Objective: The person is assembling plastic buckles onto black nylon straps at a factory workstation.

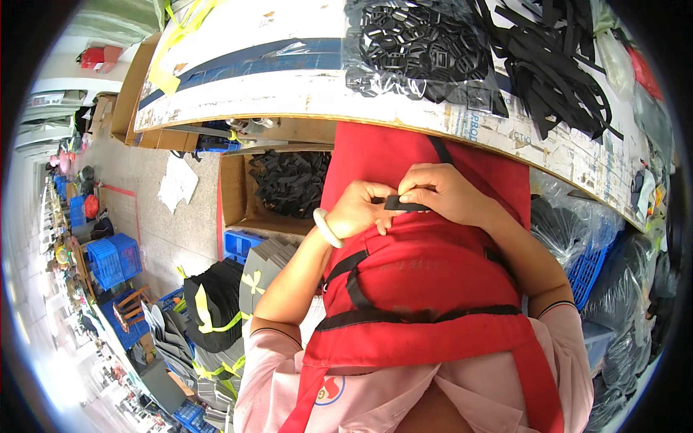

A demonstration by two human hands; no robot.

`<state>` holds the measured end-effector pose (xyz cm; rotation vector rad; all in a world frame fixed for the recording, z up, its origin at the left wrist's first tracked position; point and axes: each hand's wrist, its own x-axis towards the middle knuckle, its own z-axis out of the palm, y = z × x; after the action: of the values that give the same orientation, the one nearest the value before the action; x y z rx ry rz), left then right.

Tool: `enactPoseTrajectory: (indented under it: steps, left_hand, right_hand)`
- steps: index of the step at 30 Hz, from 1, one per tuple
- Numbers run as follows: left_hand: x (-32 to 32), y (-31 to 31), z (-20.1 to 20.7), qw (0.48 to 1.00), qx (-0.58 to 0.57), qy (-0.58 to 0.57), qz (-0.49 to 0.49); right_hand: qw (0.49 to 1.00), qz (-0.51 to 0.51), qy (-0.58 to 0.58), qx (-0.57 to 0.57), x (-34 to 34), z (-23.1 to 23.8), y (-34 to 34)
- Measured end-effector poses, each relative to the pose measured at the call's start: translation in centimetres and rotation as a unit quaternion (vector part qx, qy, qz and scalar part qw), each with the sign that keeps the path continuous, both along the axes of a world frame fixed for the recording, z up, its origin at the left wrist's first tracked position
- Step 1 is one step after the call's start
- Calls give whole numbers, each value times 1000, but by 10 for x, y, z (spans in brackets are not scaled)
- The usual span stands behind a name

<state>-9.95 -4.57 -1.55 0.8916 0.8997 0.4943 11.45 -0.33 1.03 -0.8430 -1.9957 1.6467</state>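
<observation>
Above my lap, a short black webbing strap point(408, 206) stretches between my fingertips; whether a buckle is threaded on it cannot be made out. My left hand point(359, 209), with a white bangle at its wrist, pinches the strap's left end. From the other side my right hand point(442, 190) grips it between thumb and fingers. Directly below both hands lies a red apron point(426, 267) with black trim. On the table beyond sits a clear plastic bag of black plastic buckles point(415, 43), and to its right a loose pile of black straps point(559, 72).
The worn white tabletop point(253, 90) has its front edge just beyond my hands. Under it at left, a cardboard box point(232, 189) holds many short black pieces. Bundled grey and black sheets point(216, 303) stand at my left. A blue crate point(583, 278) and plastic bags lie at my right.
</observation>
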Motion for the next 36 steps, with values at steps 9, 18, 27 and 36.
enactPoseTrajectory:
  steps: [9, 18, 27, 36]
  left_hand:
    - [20, -7, -2, 974, 38, -29, 220]
    - [39, -9, -2, 943, 184, 34, 274]
    - [50, -6, -12, 862, 370, 166, 303]
    - [23, -5, -5, 954, -1, -123, 275]
  right_hand:
    - [934, -192, 20, -301, -4, 28, -8]
    - [869, -233, 167, -402, -9, 12, -16]
    - [837, -268, 255, -403, -23, 11, -20]
    - [918, -190, 146, -317, -3, -8, -9]
